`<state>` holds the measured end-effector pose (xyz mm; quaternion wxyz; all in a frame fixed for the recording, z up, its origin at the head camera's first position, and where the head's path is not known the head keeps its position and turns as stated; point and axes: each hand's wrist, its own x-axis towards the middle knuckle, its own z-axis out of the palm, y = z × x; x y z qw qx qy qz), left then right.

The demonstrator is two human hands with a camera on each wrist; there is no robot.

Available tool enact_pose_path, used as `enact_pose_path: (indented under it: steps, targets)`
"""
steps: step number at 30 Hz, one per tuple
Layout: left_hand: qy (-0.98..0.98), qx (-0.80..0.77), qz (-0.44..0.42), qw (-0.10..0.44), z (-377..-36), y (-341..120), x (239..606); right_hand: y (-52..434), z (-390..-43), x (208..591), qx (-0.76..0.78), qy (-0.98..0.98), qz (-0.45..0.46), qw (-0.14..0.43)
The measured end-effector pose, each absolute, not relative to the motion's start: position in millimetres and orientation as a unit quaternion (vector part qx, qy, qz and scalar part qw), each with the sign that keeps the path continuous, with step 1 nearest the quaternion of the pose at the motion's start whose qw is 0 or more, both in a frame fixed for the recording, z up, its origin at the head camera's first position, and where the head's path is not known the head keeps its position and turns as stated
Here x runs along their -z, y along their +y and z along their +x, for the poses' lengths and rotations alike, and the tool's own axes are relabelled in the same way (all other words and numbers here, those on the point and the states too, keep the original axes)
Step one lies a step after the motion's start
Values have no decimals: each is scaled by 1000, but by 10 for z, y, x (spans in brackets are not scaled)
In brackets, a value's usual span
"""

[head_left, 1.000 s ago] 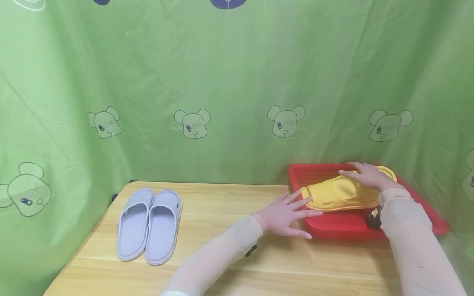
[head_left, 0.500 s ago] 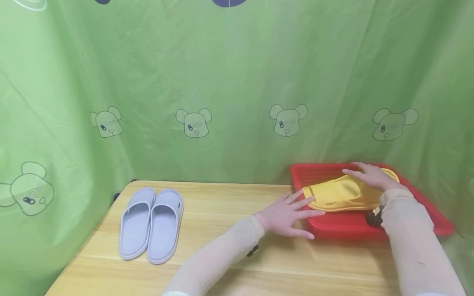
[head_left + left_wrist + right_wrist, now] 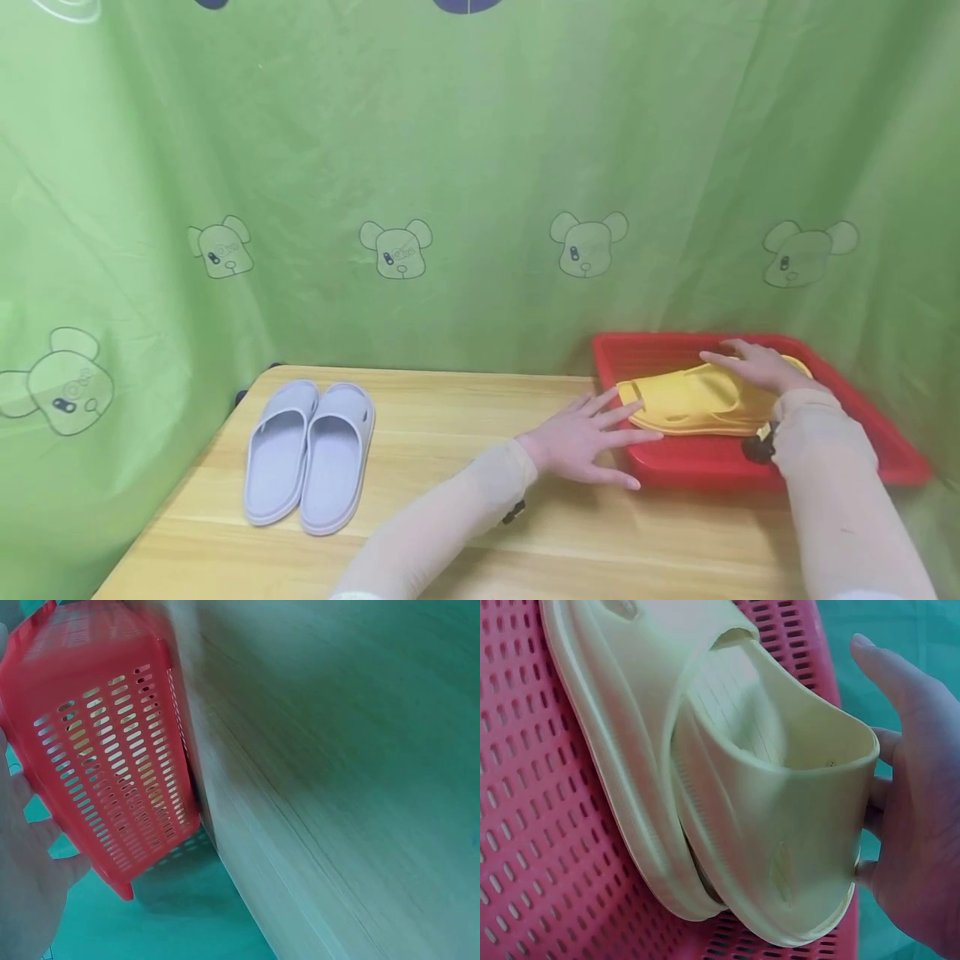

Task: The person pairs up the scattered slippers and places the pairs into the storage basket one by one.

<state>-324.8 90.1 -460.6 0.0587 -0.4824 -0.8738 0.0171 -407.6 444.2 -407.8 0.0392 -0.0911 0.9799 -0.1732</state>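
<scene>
where the green curtain (image 3: 465, 167) with its printed bear heads hangs behind everything, a wooden table (image 3: 450, 450) stands in front of it, and a red basket (image 3: 840, 454) with slotted walls sits at the table's right end, its side partly past the table edge in the left wrist view (image 3: 112, 772). a pair of pale blue slippers (image 3: 309, 454) lies side by side near the table's left end, well apart from the basket and from both hands. inside the basket lie the yellow slippers (image 3: 697, 404), one stacked on the other; in the right wrist view (image 3: 727, 787) the upper one sits tilted on the lower, both on the basket floor (image 3: 532, 885). the left hand (image 3: 581, 437) lies flat on the table against the basket's near left corner, its fingers straight and spread, the fingertips reaching up to the toe end of the yellow slippers; whether they actually touch the slippers i cannot tell. the right hand (image 3: 757, 367) rests on top of the yellow slippers towards their far end, its fingers fairly straight and slightly apart, laid over the strap; in the right wrist view the hand (image 3: 915, 825) is beside the strap's edge, fingers behind it, not clearly curled round it
</scene>
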Motion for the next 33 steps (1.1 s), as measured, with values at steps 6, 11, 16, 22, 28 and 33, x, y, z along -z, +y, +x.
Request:
enact_pose_path:
  steps: [6, 11, 16, 22, 28, 33]
  targets:
    - [-873, -19, -484, 60, -3217, 911, 4617, 4481, -4057, 4177, 169, 981, -96, 18]
    - [-872, -23, -485, 65, -3213, 908, 4625, 4501, -4082, 4224, 163, 982, -97, 8]
    - [-871, -21, -486, 64, -3215, 909, 4631, 4522, -4103, 4249, 165, 982, -96, 7]
    - [-872, -18, -486, 64, -3219, 908, 4640, 4521, -4091, 4242, 179, 980, -90, 17]
    - [-873, -17, -483, 60, -3226, 909, 4635, 4504, -4082, 4206, 181, 979, -91, 21]
    - [-873, -16, -484, 61, -3236, 893, 4610, 4468, -4092, 4109, 180, 980, -89, 16]
